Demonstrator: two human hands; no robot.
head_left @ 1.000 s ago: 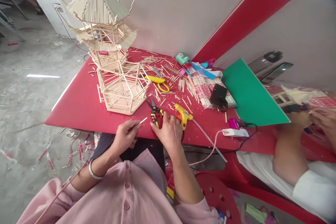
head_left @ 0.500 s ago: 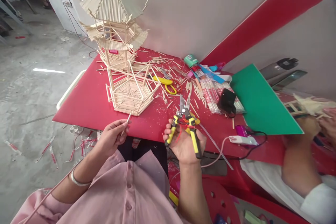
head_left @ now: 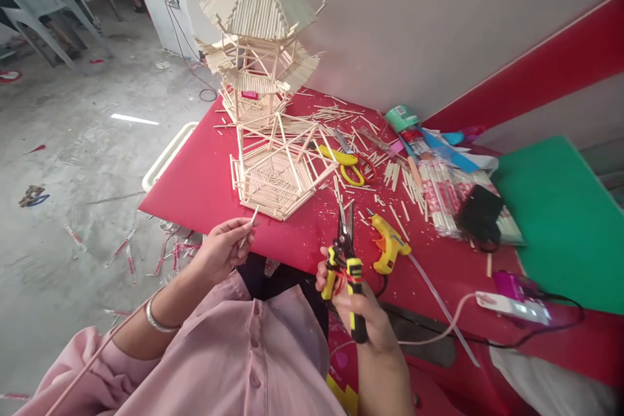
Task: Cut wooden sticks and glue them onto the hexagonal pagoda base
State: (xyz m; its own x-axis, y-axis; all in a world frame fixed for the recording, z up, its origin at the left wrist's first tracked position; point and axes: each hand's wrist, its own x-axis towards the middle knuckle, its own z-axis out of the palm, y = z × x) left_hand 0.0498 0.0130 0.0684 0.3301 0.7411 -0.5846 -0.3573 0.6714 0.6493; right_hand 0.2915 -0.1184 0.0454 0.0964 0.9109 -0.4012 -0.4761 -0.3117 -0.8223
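Note:
My left hand pinches a short thin wooden stick at the near edge of the red table. My right hand is wrapped round the yellow-and-black handles of a pair of cutting pliers, blades pointing away from me and slightly apart. In front of my left hand lies a hexagonal stick base. Behind it stands a tall stick pagoda. A yellow glue gun lies just right of the pliers.
Yellow scissors, loose sticks, packets of sticks, a black object, a green sheet and a pink-white plug strip with cables crowd the table's right. A white sleeve shows at bottom right. Scraps litter the concrete floor on the left.
My right hand picked the pliers up off the table and turned them blades forward. My view swung left, so the neighbour's hands left the frame. My left hand kept its stick.

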